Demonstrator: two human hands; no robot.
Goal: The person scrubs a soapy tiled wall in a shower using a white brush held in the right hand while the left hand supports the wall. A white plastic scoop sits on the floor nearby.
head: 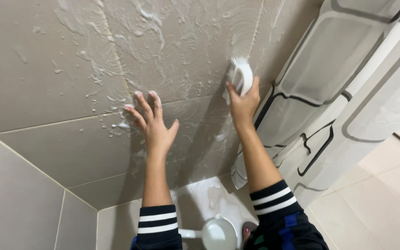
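I'm gripping a white brush point(240, 76) in my right hand point(243, 105), pressing it on the tiled wall point(47, 69). My left hand point(153, 125), fingers spread and holding nothing, is bracing at nine o'clock. Suds are covering the upper tiles; lower tiles look unscrubbed.

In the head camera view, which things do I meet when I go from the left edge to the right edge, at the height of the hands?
Bare wall tile → soap foam streaks → left hand, flat on the wall → right hand gripping a white scrub brush → shower curtain with dark outlines.
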